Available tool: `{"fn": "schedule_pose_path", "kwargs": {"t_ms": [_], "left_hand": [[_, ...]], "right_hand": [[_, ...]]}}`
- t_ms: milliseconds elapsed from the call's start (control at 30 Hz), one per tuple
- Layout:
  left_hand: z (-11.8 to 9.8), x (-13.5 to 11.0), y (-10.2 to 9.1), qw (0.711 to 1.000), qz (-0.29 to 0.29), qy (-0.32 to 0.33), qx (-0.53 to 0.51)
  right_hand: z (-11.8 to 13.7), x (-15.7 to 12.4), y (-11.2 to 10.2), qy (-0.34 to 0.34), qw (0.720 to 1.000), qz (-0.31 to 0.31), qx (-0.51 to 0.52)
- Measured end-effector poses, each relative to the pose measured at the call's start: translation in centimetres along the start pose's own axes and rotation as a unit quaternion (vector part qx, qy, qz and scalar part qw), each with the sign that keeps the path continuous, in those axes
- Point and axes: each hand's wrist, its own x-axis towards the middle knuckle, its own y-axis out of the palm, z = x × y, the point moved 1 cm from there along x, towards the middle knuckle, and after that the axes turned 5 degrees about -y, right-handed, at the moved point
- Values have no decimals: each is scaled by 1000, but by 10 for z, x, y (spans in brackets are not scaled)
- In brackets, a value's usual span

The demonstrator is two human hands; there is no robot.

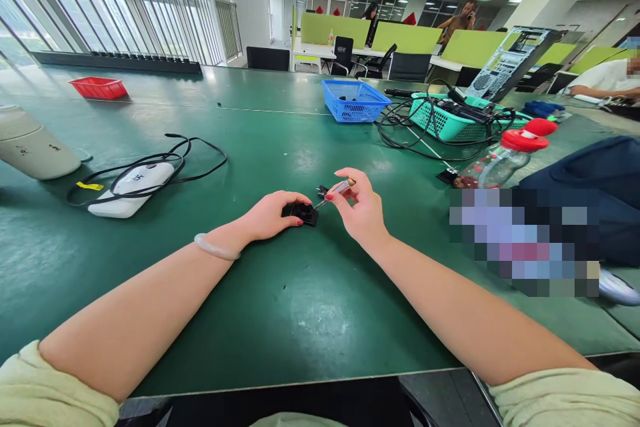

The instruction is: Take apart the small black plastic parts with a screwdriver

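Observation:
Near the middle of the green table, my left hand [278,215] grips a small black part [309,216] between thumb and fingers, holding it down on the tabletop. My right hand [363,208] pinches a small screwdriver [342,187] with a clear handle. The screwdriver slants down to the left, its thin shaft meeting the black part; whether the tip sits in a screw is too small to tell. Just behind the black part lies a little dark piece [323,191], partly covered by the screwdriver and fingers.
A white power bank [133,190] with a black strap lies left, near a pale bottle [35,142]. Farther back are a red tray [99,87], a blue basket [354,101] and a green basket [440,119] of cables. A red-lidded jar [505,159] and dark cloth [590,193] sit right.

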Motion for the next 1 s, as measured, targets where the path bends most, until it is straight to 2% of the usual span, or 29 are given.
{"fn": "schedule_pose_path", "kwargs": {"t_ms": [200,400,567,667,800,867,1000], "left_hand": [[2,-1,1,998,5,0,-70],[2,-1,0,998,4,5,-58],[1,-2,0,998,0,2,-67],[1,-2,-1,997,-8,5,-72],[0,-3,-1,996,-18,22,-84],[-2,-4,-1,996,-26,28,-76],[-4,-4,-4,996,-87,18,2]], "right_hand": [[7,-1,0,-71,996,51,-19],[17,-5,-5,-110,993,-34,-7],[23,-9,-1,-171,985,24,-25],[23,-9,0,-167,985,34,-35],[20,-6,-2,-129,991,29,-25],[20,-4,-3,-117,993,4,-15],[15,0,-9,-123,985,-120,-14]]}}
